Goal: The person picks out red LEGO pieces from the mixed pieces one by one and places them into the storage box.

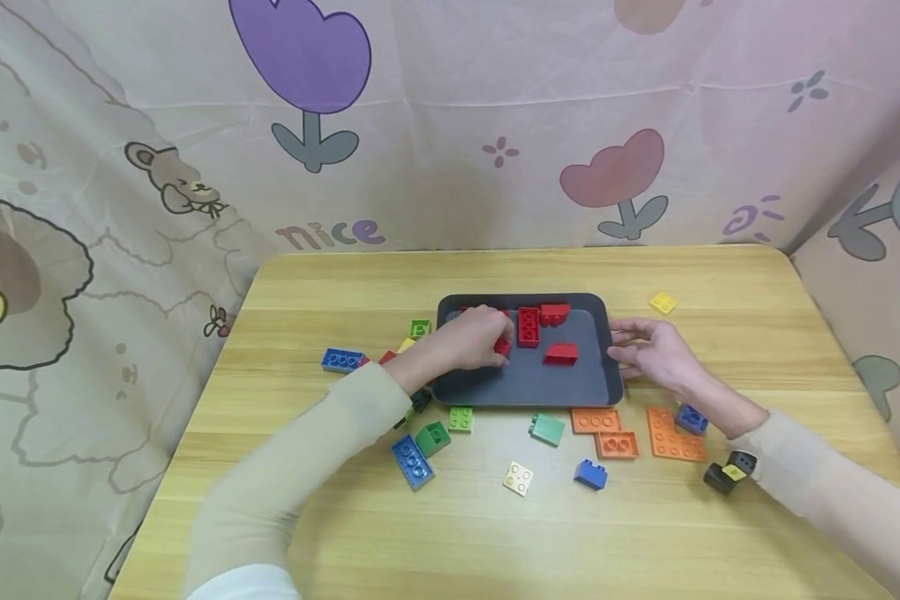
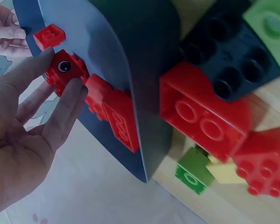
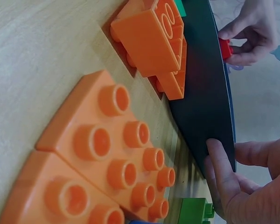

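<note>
Where the surface (image 1: 390, 550) comes nearest to me, a cream studded plate (image 1: 518, 478) lies out in front, with a small blue brick (image 1: 591, 474) to its right and a long blue brick (image 1: 412, 462) to its left. A little farther, two orange bricks (image 1: 617, 445) lie touching by the near side of the dark tray (image 1: 547, 390), and a flat orange plate (image 1: 675, 437) sits to their right, below my right forearm. My right hand (image 1: 656, 354) takes the tray's right edge, thumb at the rim and fingers against the outer wall. My left hand (image 1: 480, 337) reaches over the tray's left part, pinching a red brick with a printed eye (image 2: 65, 77) between thumb and fingertips; I cannot tell whether it touches the tray floor. To the right of that hand, inside the tray, lie more red bricks (image 1: 561, 354), two toward the far wall and one nearer the middle. Beyond the tray, toward the far right, lies a yellow plate (image 1: 663, 302), and behind the surface hangs a flowered cloth (image 1: 450, 200).
</note>
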### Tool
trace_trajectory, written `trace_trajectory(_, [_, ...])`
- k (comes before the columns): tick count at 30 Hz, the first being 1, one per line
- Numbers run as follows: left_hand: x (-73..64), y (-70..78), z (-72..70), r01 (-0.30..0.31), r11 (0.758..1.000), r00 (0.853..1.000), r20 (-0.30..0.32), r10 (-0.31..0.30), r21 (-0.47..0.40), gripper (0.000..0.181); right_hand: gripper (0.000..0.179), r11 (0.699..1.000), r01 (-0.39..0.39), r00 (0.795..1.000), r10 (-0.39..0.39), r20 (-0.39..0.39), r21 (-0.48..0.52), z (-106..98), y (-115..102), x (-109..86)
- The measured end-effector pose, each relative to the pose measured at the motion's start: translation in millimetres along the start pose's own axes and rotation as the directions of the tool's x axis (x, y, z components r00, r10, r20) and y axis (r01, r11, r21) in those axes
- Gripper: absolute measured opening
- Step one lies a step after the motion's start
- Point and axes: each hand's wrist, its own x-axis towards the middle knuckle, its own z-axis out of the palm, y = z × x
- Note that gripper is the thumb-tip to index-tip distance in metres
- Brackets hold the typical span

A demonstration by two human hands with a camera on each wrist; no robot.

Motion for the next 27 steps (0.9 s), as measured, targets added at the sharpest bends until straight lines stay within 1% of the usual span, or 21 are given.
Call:
trace_trajectory(4, [5.4, 5.0, 2.8, -0.018, 1.000, 1.000, -0.014, 0.018, -0.009, 0.023, 0.059, 1.000, 0.002, 1.000, -0.002, -0.001, -0.001, 0, 0, 0.9])
trace_trajectory(7, [8.6, 8.4, 5.2, -0.020, 1.000, 1.000, -0.015, 0.020, -0.007, 0.024, 0.060, 1.000, -0.002, 1.000, 0.002, 0.001, 0.003, 0, 1, 0.9])
trace_trajectory(16, [14.0, 16.4, 12.7, -0.037, 0.999, 0.999, 0.016, 0.036, 0.005, 0.033, 0.059, 1.000, -0.002, 1.000, 0.002, -0.001, 0.010, 0, 0, 0.3])
trace_trajectory(20, [16.2, 19.2, 15.0, -0.042, 0.999, 0.999, 0.014, 0.041, 0.010, 0.033, 0.059, 1.000, -0.004, 1.000, 0.004, -0.003, 0.010, 0, 0, -0.1])
trace_trajectory(27, [20.0, 21.7, 18.9, -0.058, 0.998, 0.998, 0.026, 0.058, 0.027, 0.026, 0.059, 1.000, 0.005, 1.000, -0.005, -0.001, 0.007, 1, 0, 0.2])
